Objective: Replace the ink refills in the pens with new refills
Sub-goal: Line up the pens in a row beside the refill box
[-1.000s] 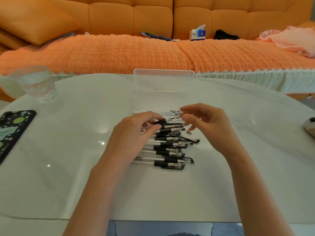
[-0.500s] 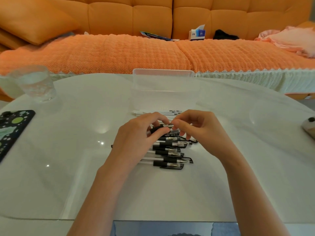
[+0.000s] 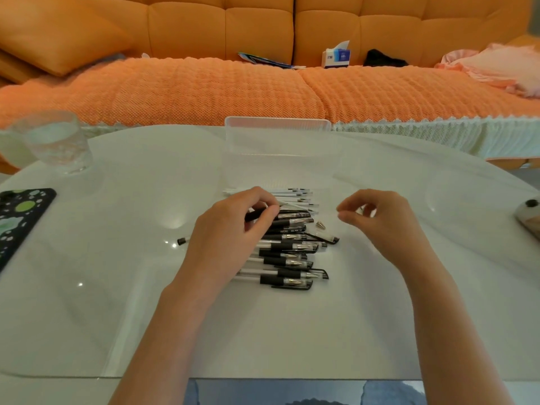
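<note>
- Currently the left hand point(image 3: 230, 229) pinches one pen point(image 3: 257, 214) by its black rubber grip, just above the pile of pens point(image 3: 289, 252) on the counter point(image 3: 117, 287). What looks like its tail end shows to the left of that hand.
- A pale refill point(image 3: 292, 205) seems to stick out of the pen's front, pointing toward the right hand point(image 3: 380, 220).
- The right hand is clear of the pen, fingers curled, thumb and forefinger nearly together. We cannot tell whether a small part sits in that pinch.
- The new refills point(image 3: 295, 195) lie in a row on the counter between the pile and the clear box point(image 3: 277, 147).
- A loose metal tip cone point(image 3: 320, 225) and a cap point(image 3: 324, 237) lie just right of the pile.
- We judge this to be the pull-the-old-refill step on this pen, with most of the pile left to do.
- Handling, pen: light and stiff, and the clear barrel is likely slick. We'd hold it on the rubber grip, where the left hand already is.
- Handling, refill: thin and very light, and it will probably bend if levered sideways. We'd pinch it near the exposed tip end and pull straight along the barrel axis.
- Handling, cone: tiny and smooth, so it rolls easily. Better to park it beside the other one than to keep it in the fingers.
</note>
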Demonstrator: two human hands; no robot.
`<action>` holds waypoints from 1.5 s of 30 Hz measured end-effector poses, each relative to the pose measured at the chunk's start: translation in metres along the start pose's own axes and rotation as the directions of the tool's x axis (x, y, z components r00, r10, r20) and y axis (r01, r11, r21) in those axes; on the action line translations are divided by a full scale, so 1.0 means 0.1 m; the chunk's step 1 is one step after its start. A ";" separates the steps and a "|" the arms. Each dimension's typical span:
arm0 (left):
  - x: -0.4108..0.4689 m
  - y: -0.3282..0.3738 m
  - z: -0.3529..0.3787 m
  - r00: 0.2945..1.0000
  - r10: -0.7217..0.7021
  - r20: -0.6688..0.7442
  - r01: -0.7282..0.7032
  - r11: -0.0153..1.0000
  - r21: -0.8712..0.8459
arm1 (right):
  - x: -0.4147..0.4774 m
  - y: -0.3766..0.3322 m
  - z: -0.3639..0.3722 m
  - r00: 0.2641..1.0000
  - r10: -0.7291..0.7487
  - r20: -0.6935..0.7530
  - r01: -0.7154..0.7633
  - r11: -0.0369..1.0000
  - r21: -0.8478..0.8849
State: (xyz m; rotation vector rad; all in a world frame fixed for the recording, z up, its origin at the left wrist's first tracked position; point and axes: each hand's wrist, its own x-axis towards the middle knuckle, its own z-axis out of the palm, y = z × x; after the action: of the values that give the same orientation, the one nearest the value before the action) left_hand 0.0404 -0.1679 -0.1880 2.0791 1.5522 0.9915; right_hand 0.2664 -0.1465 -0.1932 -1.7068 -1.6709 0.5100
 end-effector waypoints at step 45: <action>0.02 -0.06 -0.02 0.999 -0.014 0.032 0.017 0.995 -0.103 | -0.05 -0.35 0.22 0.968 -0.176 0.177 0.104 0.928 0.357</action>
State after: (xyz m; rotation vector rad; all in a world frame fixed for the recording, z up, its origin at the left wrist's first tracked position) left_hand 0.0355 -0.1643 -0.1899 1.9995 1.4680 1.0073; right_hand 0.2262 -0.1498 -0.1847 -1.3037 -1.7122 0.8808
